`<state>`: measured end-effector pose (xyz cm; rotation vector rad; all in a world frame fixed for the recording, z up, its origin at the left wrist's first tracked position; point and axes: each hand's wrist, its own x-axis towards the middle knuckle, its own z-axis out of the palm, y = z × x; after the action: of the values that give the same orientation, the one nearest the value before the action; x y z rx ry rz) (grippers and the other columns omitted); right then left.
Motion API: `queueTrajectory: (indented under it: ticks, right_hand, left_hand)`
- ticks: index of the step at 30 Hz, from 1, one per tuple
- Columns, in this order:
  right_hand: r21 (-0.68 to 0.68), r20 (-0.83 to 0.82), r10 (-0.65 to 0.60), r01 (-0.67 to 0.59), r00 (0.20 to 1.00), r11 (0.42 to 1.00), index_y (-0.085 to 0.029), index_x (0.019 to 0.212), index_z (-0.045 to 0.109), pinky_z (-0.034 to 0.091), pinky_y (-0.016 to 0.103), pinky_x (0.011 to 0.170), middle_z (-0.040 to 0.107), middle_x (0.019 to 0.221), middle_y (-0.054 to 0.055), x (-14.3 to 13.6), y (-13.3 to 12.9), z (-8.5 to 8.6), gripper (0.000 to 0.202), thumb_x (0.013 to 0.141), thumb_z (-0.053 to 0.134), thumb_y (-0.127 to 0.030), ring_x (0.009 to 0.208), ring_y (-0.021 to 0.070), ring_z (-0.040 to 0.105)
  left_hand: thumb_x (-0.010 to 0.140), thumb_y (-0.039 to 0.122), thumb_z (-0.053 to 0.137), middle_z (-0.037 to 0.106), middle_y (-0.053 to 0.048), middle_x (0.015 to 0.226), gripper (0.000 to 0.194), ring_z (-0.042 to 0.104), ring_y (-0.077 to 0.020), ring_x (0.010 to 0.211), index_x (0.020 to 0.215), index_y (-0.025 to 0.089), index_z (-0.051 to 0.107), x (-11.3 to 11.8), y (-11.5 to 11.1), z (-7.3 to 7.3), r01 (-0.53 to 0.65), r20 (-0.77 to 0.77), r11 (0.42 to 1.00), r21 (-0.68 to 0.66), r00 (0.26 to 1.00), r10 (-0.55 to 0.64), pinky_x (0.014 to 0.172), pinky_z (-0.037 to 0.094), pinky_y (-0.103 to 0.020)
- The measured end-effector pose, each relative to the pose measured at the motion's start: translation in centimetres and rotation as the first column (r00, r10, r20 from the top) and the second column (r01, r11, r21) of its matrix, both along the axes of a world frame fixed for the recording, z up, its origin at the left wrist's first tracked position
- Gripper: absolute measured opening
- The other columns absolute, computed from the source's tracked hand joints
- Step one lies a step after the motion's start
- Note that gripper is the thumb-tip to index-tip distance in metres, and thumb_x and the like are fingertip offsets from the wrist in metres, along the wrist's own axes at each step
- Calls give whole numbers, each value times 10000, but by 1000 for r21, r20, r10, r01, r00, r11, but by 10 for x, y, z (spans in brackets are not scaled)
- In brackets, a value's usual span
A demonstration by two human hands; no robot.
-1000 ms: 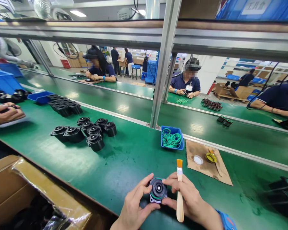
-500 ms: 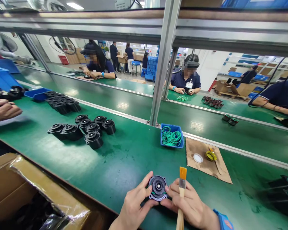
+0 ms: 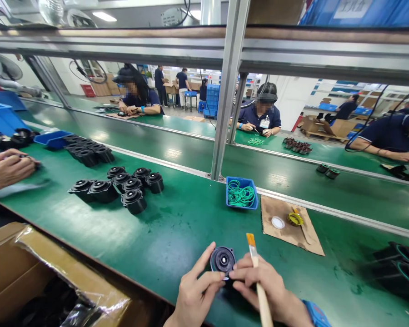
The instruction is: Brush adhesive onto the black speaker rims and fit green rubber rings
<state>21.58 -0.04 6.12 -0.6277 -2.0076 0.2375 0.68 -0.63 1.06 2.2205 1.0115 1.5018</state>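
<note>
A round black motor housing (image 3: 222,260) is at the lower middle of the view, above the green bench, its round face turned up toward me. My left hand (image 3: 198,287) grips its left and lower side, the index finger stretched along the rim. At the right, my right hand (image 3: 264,280) has its fingertips on the housing's lower right edge. That same hand also holds a wooden-handled brush (image 3: 255,261), its orange bristles pointing up and away. The housing's underside and parts of its lower rim are hidden by my fingers.
Ahead stands a blue bin (image 3: 241,205) of green rings. Cardboard (image 3: 276,236) carries a white lid and yellow container. Black housings (image 3: 133,201) stand left and right. An open carton (image 3: 7,272) is lower left; another person's hands (image 3: 12,168) are far left.
The fingertips of both my hands have shifted to the housing's lower edge. The brush has tilted, its bristles moving left. At the far left, the other person's hands have moved right and down.
</note>
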Motion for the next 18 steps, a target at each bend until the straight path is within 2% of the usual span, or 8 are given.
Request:
queueTrajectory:
  ticks: [2,4,7,9,12,14,18]
  right_hand:
    - [-170,-152,-86,60,985,984,-219,931,548,596,305,758,761,844,53,13,6,7,109,1010,538,-293,849,178,711]
    - [-301,-257,-241,160,936,940,-213,940,575,591,332,743,749,815,66,34,17,16,217,1030,479,-387,838,203,710]
    - [-464,-386,-476,279,790,841,-192,1066,614,542,304,598,673,646,26,73,38,29,419,1028,378,-536,630,183,651]
    - [-551,-422,-628,366,653,750,-176,1122,624,438,250,469,561,553,-26,99,50,33,551,982,370,-644,482,139,522]
    - [-600,-401,-769,491,498,631,-156,939,668,325,226,403,461,539,-50,130,61,31,645,856,462,-761,432,104,407]
    - [-607,-371,-808,539,459,584,-157,819,650,322,234,405,472,535,-40,145,65,24,661,777,515,-802,437,108,411]
    - [-616,-260,-888,642,381,456,-155,781,653,393,279,492,590,562,21,165,67,8,690,695,557,-833,498,161,509]
  left_hand:
    - [876,167,668,656,-149,1345,103,709,-246,1120,958,217,630,-1,1,2,-51,26,997,-55,998,53,917,597,-293]
    - [866,284,703,705,-144,1262,257,704,-263,1128,1089,221,591,-2,1,1,-93,31,989,-112,995,97,916,606,-341]
    - [870,332,689,673,-147,1306,457,693,-272,1146,1278,217,518,-5,3,-5,-124,-44,982,-140,992,118,934,602,-378]
    - [873,337,678,651,-146,1336,510,682,-276,1164,1334,218,495,-7,5,-9,-149,-95,981,-125,986,137,959,589,-389]
    - [854,397,687,665,-123,1322,573,701,-274,1128,1366,227,493,-8,9,-15,-176,-143,978,-110,977,160,938,601,-368]
    - [862,467,657,696,-89,1280,565,731,-262,1064,1359,243,511,-6,11,-19,-196,-154,970,-146,973,173,900,616,-347]
    - [890,610,531,737,-45,1202,557,758,-252,983,1334,273,533,-1,10,-24,-260,-139,934,-244,963,231,865,623,-338]
